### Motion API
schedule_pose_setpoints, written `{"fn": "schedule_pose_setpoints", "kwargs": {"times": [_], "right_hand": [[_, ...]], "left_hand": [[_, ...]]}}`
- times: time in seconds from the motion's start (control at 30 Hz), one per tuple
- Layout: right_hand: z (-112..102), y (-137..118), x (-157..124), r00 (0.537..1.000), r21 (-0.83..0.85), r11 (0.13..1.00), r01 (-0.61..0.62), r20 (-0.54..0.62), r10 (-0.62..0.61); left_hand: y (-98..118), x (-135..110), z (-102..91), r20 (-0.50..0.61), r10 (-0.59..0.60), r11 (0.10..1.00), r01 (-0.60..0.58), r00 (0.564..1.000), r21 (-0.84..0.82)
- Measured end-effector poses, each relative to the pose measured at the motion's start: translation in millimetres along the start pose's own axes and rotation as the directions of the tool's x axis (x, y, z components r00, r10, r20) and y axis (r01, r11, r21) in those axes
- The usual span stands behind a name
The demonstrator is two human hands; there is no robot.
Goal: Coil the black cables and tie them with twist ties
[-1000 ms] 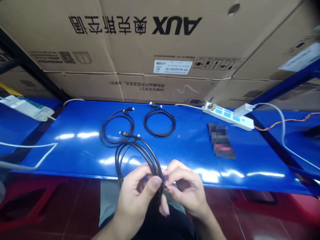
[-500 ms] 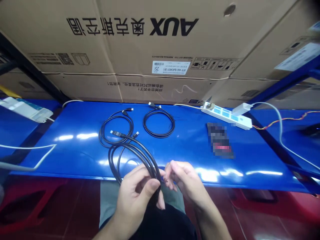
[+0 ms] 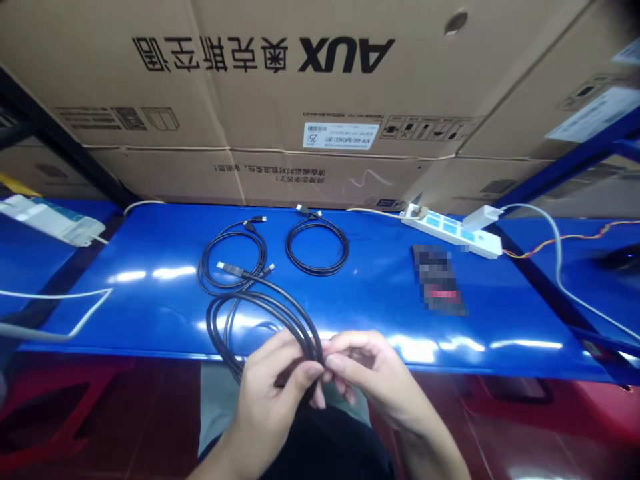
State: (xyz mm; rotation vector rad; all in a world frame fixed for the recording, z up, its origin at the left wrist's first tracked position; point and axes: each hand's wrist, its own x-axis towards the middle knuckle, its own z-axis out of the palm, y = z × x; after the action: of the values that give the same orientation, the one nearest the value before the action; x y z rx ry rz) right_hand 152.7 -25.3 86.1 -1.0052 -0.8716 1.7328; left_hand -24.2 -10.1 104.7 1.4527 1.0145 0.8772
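Centrally, a looped black cable [image 3: 304, 331] hangs over the near edge of the blue tabletop [image 3: 380, 280], toward six o'clock. One of its pale-tipped connectors [image 3: 233, 269] points to about ten o'clock, overlapping another coil in view; the other points toward one. The left hand [image 3: 277, 380] is closed around the loops, its thumb pressed across them. The right hand [image 3: 363, 367] is half curled at the three o'clock side of that grip, thumb and fingertips close against the bundle; I cannot tell whether they pinch anything. At eleven o'clock from the held loops lies a second black coil [image 3: 265, 253], and at one o'clock a third coil [image 3: 320, 271], both flat on the tabletop. A dark, pixelated object [image 3: 440, 280] lies between two and three o'clock, just nearer than a white power strip [image 3: 450, 229]. At twelve o'clock stands a large cardboard carton [image 3: 250, 100], its print upside down.
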Motion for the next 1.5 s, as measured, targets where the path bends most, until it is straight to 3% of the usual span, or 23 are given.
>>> {"fn": "schedule_pose_setpoints", "kwargs": {"times": [0.23, 0.5, 0.93, 1.1, 1.2, 1.33, 1.4, 1.5], "right_hand": [[-7, 0, 3, 0.996, -0.084, 0.993, -0.079, 0.031, 0.082], [-9, 16, 4, 0.972, 0.076, 0.97, -0.232, 0.046, 0.229], [-18, 34, 7, 0.977, -0.081, 0.975, -0.206, -0.077, 0.2], [-18, 34, 15, 0.989, -0.23, 0.964, -0.132, -0.098, 0.112], [-18, 35, 18, 0.992, -0.371, 0.928, -0.048, -0.126, 0.001], [-15, 37, 18, 0.975, -0.585, 0.801, 0.123, -0.082, -0.209], [-13, 41, 19, 0.938, -0.75, 0.614, 0.245, 0.025, -0.345], [-13, 51, 25, 0.837, -0.896, 0.246, 0.371, 0.207, -0.507]], "left_hand": [[-10, -2, 0.0, 0.009, 0.201, 0.965, -0.199, 0.98, 0.17], [-27, -1, -2.4, 0.063, 0.206, 0.952, -0.215, 0.977, 0.217], [-52, -1, -5.4, 0.136, 0.046, 0.966, -0.079, 0.99, 0.247], [-58, 4, -6.9, 0.118, -0.004, 0.977, -0.022, 0.993, 0.21], [-67, 7, -4.2, 0.101, -0.078, 0.996, 0.073, 0.992, 0.058], [-83, 12, 0.8, -0.015, -0.16, 0.976, 0.156, 0.987, -0.154], [-90, 16, 1.4, -0.038, -0.171, 0.972, 0.162, 0.985, -0.172], [-97, 20, -0.3, -0.06, -0.183, 0.966, 0.168, 0.981, -0.196]]}}
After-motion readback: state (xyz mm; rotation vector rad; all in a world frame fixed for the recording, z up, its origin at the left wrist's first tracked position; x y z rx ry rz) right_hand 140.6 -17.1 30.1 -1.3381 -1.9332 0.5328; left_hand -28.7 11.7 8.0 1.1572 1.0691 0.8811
